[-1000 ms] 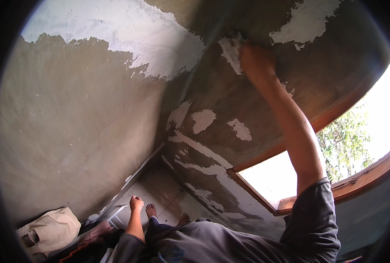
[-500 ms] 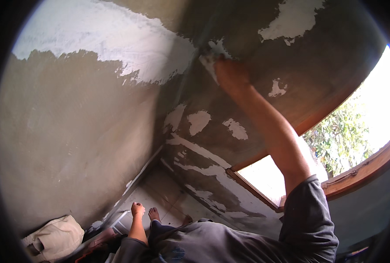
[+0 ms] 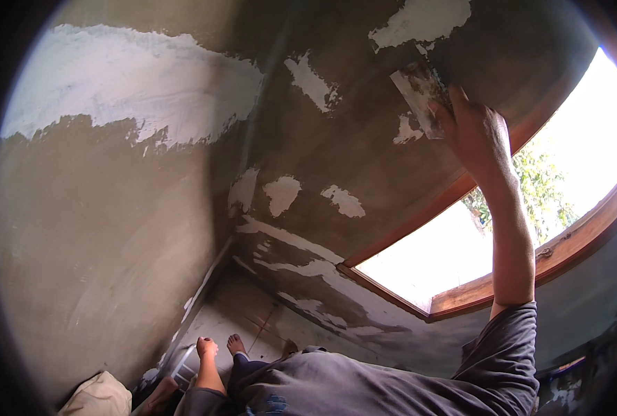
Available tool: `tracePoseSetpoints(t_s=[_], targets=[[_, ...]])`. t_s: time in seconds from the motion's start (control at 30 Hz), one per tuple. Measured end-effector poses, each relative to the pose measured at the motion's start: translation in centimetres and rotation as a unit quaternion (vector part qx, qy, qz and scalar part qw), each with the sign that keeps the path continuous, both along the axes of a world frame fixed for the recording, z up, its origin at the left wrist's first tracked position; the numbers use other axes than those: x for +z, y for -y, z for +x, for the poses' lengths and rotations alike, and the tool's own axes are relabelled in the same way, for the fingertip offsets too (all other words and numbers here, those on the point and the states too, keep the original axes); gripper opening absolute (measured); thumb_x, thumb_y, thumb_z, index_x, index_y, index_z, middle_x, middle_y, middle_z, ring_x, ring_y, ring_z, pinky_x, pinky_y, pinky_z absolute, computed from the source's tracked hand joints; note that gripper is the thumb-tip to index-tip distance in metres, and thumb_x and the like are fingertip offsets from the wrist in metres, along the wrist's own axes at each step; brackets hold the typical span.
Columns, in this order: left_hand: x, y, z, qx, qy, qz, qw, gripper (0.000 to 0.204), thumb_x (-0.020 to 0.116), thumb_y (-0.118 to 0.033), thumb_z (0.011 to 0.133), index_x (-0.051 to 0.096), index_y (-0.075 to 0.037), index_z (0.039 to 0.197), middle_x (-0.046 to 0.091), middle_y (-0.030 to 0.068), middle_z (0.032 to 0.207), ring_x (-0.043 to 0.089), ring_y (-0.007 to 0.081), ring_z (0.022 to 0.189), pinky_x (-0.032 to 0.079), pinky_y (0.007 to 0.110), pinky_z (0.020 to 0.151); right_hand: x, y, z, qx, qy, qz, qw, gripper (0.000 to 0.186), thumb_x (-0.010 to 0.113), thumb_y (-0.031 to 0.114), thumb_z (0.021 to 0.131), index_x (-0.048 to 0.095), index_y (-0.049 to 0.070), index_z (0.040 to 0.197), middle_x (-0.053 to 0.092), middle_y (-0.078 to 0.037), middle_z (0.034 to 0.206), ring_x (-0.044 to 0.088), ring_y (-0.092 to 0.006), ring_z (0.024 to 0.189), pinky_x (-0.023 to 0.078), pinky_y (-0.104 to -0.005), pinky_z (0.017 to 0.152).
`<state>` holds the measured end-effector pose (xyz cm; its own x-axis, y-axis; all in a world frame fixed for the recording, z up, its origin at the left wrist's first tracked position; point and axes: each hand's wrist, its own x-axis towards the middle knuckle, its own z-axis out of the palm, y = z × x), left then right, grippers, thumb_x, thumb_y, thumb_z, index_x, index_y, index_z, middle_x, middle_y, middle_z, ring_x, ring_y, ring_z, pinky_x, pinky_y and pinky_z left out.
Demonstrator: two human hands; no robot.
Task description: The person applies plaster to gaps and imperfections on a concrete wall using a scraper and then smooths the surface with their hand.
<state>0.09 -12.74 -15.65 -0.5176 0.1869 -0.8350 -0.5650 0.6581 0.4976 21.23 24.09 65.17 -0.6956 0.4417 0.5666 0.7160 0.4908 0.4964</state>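
By the wall (image 3: 353, 156), scraper (image 3: 421, 97), edge leftward, long axis slanting down rightward

Your scraper (image 3: 418, 100) is pale grey, mottled with brownish smears. On your left, the tan-brown wall (image 3: 100, 236) carries a broad white band (image 3: 135, 83), ragged along its lower edge; on your right, the darker brown wall (image 3: 371, 166) is blotched with irregular off-white patches (image 3: 282, 194). The window frame (image 3: 461, 298) is reddish-brown, the leaves (image 3: 541, 180) green. Your shirt (image 3: 364, 381) is charcoal grey with a small blue print (image 3: 276, 404), your trousers (image 3: 246, 371) dark navy. The floor (image 3: 242, 305) is pale, with darker straight lines; the cloth (image 3: 100, 399) at lower left, cream.
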Motion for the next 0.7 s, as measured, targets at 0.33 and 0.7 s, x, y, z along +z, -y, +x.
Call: tracePoseSetpoints(t_s=[0.33, 0.7], targets=[[1.6, -3.8, 0.4, -0.044, -0.049, 0.034, 0.997, 0.013, 0.049, -0.015, 0.096, 0.054, -0.004, 0.100, 0.065, 0.0126, 0.064, 0.063, 0.0209, 0.047, 0.045, 0.032, 0.035, -2.8, -2.5, -1.5, 0.017, 0.017, -0.018, 1.000, 0.030, 0.056, 0.036, 0.099, 0.055, 0.007, 0.100, 0.065, -0.016, 0.065, 0.067, -0.0368, 0.064, 0.053, -0.0490, 0.058], [2.1, -1.2, 0.8, -0.030, -0.069, -0.009, 0.997, 0.013, 0.049, -0.018, 0.097, 0.053, -0.006, 0.101, 0.067, 0.0132, 0.065, 0.066, 0.0230, 0.049, 0.048, 0.034, 0.036, -11.3, -2.9, -6.1, 0.153, -0.060, -0.172, 0.971, 0.034, 0.057, 0.036, 0.098, 0.055, 0.003, 0.095, 0.063, -0.021, 0.064, 0.065, -0.0410, 0.063, 0.052, -0.0503, 0.057]])
